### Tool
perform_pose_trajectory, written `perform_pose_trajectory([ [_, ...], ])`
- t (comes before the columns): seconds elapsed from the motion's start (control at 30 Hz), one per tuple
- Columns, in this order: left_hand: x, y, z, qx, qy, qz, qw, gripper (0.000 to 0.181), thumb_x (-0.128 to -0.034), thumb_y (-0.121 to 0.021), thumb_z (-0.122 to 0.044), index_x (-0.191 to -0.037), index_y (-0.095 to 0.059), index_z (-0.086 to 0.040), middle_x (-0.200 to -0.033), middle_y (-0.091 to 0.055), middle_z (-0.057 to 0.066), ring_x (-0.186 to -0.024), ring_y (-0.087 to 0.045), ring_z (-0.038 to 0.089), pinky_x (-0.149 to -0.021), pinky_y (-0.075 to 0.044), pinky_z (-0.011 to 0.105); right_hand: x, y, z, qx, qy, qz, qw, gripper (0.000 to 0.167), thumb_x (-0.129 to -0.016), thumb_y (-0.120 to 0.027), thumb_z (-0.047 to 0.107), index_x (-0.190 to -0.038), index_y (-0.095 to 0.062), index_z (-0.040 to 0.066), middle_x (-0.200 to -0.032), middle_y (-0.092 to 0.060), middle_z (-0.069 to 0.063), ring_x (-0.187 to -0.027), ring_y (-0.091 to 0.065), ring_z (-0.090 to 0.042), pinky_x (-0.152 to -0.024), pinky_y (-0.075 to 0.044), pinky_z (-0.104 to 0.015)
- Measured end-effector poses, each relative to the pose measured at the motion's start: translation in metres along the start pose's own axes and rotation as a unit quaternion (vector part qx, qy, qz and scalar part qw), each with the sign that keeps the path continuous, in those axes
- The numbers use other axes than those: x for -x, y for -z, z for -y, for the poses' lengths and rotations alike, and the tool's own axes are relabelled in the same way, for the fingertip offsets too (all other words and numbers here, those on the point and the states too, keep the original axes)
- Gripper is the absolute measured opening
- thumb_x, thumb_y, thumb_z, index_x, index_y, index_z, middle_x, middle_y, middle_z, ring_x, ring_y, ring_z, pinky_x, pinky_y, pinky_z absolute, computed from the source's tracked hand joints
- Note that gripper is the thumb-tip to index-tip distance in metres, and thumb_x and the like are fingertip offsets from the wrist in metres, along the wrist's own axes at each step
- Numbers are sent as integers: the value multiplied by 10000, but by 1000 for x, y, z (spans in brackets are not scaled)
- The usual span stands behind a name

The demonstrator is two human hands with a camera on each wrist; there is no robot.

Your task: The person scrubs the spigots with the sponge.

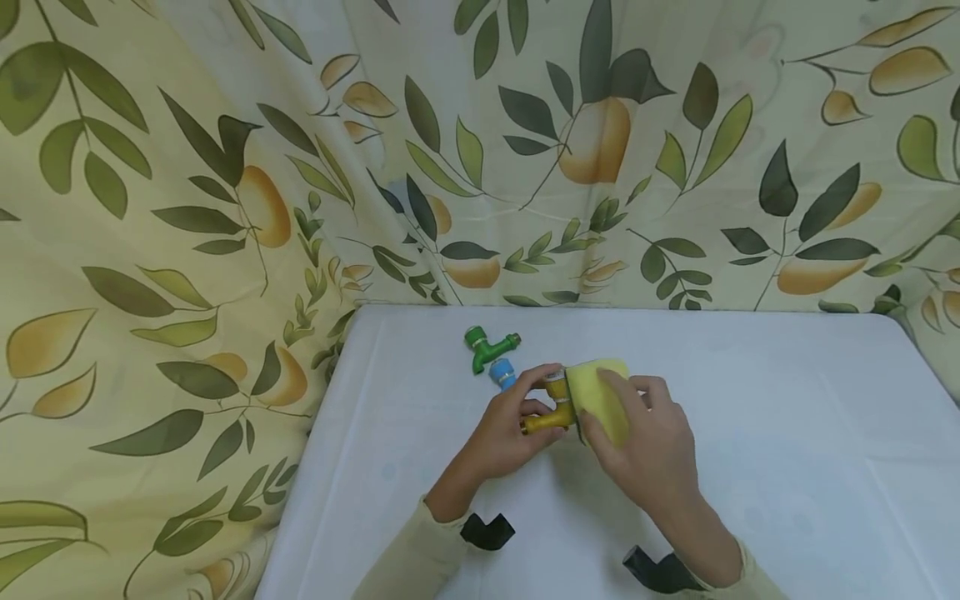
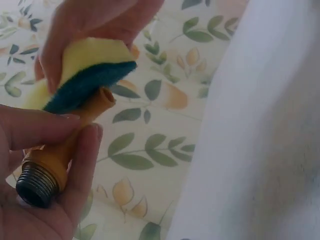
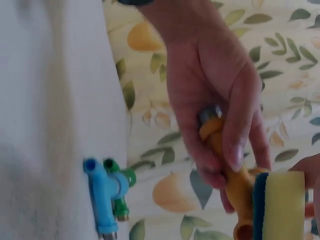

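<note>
My left hand [image 1: 506, 433] grips a yellow-orange plastic tap [image 2: 57, 152] by its body; its threaded dark inlet end points toward the camera in the left wrist view. Fingers of my right hand [image 1: 648, 442] pinch a yellow sponge [image 1: 600, 396] with a dark green scouring side. That scouring side presses against the tap near its spout, as the left wrist view shows. Both hands hold these things above the white table. In the right wrist view the sponge [image 3: 285, 205] appears at the lower right edge, and only a bit of the right hand shows there.
A green tap [image 1: 491, 346] lies on the white table [image 1: 787, 433] beyond the left hand. Next to it is a blue tap [image 3: 103, 195], partly hidden by the left hand in the head view. A leaf-patterned curtain [image 1: 300, 208] hangs behind and left of the table.
</note>
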State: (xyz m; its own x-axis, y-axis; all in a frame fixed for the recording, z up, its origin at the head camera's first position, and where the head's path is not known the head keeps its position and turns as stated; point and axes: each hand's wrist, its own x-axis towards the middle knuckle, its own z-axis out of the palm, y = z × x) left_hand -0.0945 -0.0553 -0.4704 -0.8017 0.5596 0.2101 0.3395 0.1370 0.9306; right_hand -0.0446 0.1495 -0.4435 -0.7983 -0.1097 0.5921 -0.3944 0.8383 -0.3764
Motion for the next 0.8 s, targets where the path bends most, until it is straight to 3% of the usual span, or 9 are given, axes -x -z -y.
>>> perform_pose_trajectory([
  [0.13,1,4,-1,630,39,268,9977,775,-933,-699,20,-1554,-329,-256,-1465,-457,105,-1034,-689,134,-861,-600,262,0,0,-1,-79,14,12,10000,538,-757,-784,314,-1250,-684,123,-1010,-601,-161,-668,-539,-215,-523,-395,-306],
  [0.3,0,7,-1,986,-13,491,9939,773,-940,-675,42,-1566,-304,-219,-1526,-409,117,-1084,-665,197,-906,-595,286,-1,-1,-3,-45,-60,-14,10000,533,-761,-787,305,-1252,-685,123,-1015,-594,-156,-683,-550,-222,-530,-401,-316],
  [0.43,0,10,2,1523,-42,758,9854,837,-910,-639,116,-1591,-269,-199,-1560,-378,121,-1150,-633,185,-960,-572,283,1,0,-3,-82,-9,85,9999,531,-764,-785,301,-1254,-680,125,-1020,-591,-159,-711,-568,-234,-544,-421,-325],
  [0.53,2,15,7,2336,-151,1156,9653,938,-851,-588,185,-1624,-201,-180,-1526,-372,114,-1197,-595,167,-962,-552,251,-1,2,-4,-205,-119,-18,9997,543,-753,-796,279,-1259,-675,121,-1036,-595,-160,-738,-577,-239,-556,-435,-342],
  [0.6,3,18,10,2933,-223,1502,9439,965,-849,-567,181,-1640,-135,-164,-1515,-351,93,-1243,-564,160,-941,-541,225,-3,4,-4,-261,-191,16,9995,551,-757,-804,273,-1272,-672,127,-1040,-592,-145,-740,-553,-211,-564,-430,-333],
  [0.7,3,23,15,3574,-310,1906,9138,957,-919,-637,79,-1648,-57,-141,-1531,-319,59,-1277,-541,168,-926,-534,212,-6,7,-3,-417,-226,132,9988,557,-759,-824,253,-1282,-674,132,-1053,-592,-118,-759,-532,-171,-576,-439,-314],
  [0.73,3,23,17,3694,-307,1962,9078,966,-934,-673,24,-1649,-47,-148,-1545,-311,41,-1273,-543,164,-919,-534,207,-6,8,-2,-496,-210,204,9983,562,-757,-835,244,-1284,-674,137,-1057,-591,-107,-768,-526,-160,-579,-442,-301],
  [0.8,2,23,21,3786,-344,1973,9036,1000,-932,-743,-91,-1649,-48,-148,-1561,-316,20,-1264,-547,161,-933,-532,207,-6,10,0,-591,-126,366,9975,567,-746,-847,239,-1282,-680,157,-1062,-594,-84,-779,-525,-146,-579,-444,-283],
])
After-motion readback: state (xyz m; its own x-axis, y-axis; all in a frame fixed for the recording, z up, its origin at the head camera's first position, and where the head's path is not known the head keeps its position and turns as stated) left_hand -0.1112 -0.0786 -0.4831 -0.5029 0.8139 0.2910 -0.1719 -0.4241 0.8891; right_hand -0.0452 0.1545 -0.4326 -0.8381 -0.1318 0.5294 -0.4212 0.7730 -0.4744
